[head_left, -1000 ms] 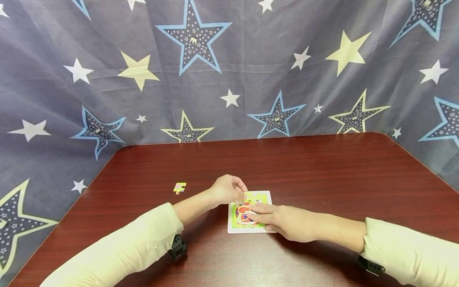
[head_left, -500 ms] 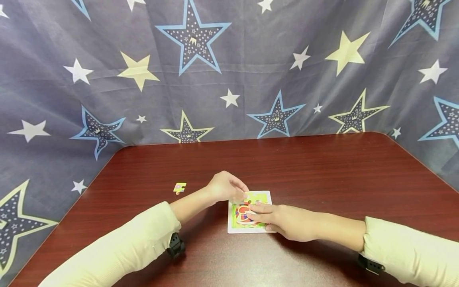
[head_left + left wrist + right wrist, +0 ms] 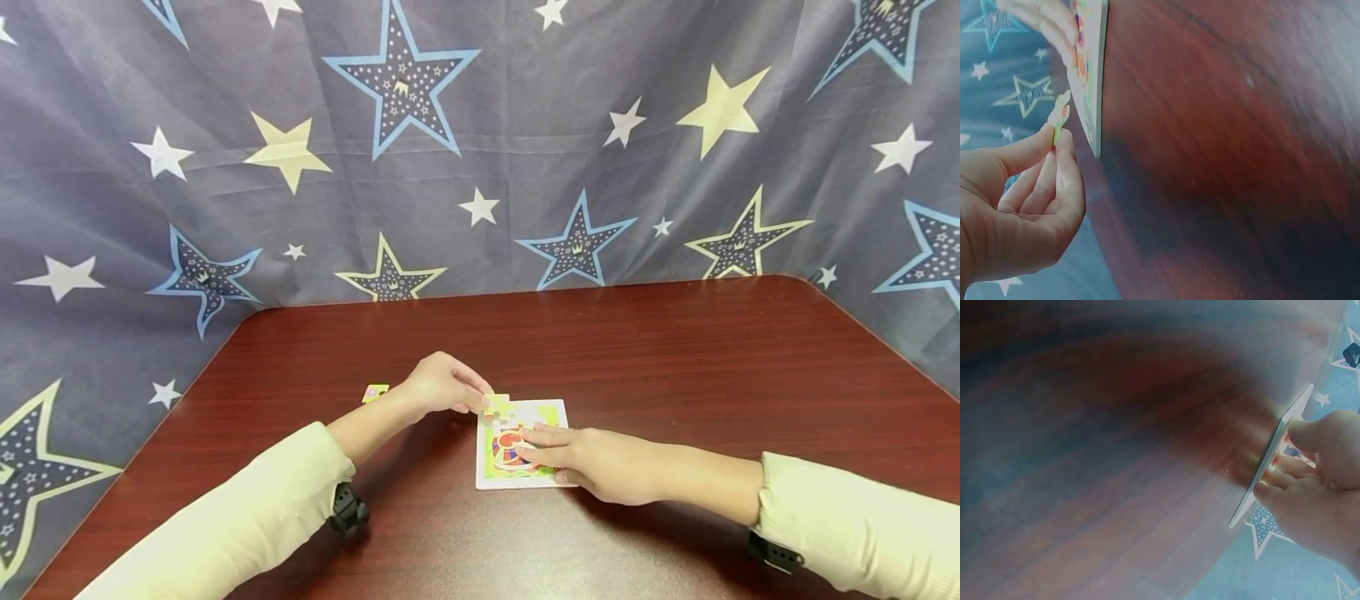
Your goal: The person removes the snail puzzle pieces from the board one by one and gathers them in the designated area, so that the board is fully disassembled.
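My left hand pinches a yellow-green jigsaw piece between thumb and fingertips, over the far left corner of a white-framed jigsaw puzzle. In the left wrist view, that same piece is tilted up and apart from the board. Extended fingers of my right hand rest on the puzzle's right part and hide some of its picture. A red and purple figure on yellow-green shows between the hands. The right wrist view sees the board edge-on against the right fingers.
Another loose jigsaw piece lies on the dark red table beyond my left forearm, which partly covers it. A grey curtain with stars hangs along the table's far and side edges.
My left hand has moved left and slightly away, bringing the jigsaw piece up off the puzzle's upper left area. Its forearm now overlaps the loose piece. My right hand stays put.
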Demonstrator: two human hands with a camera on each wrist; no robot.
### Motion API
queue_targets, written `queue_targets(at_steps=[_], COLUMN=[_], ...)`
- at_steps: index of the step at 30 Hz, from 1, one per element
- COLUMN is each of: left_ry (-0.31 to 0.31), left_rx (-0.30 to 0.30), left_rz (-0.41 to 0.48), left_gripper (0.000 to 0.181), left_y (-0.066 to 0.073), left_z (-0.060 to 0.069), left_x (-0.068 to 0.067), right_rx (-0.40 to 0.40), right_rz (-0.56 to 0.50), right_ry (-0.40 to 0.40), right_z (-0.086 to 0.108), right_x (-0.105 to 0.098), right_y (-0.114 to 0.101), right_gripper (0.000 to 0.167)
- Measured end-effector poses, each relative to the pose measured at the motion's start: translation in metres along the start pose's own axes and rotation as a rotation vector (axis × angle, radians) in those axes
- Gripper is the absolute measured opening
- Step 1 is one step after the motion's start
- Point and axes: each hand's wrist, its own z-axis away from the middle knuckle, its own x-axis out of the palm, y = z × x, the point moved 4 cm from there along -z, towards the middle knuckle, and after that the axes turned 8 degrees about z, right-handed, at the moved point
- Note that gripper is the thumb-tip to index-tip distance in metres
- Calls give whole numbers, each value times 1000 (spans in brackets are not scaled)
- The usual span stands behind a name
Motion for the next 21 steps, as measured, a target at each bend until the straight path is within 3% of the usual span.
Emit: queue_targets(at_steps=[15, 21], left_ry=[52, 67], left_rx=[2, -35], left_rz=[-14, -48], left_gripper=[22, 21], left_y=[-11, -23], left_z=[-4, -5], left_x=[-59, -73], right_rx=[10, 11], right_rz=[5, 7], right_ry=[11, 10], right_z=[-1, -1], right_x=[-2, -1], right_y=[1, 1], right_gripper=[45, 46])
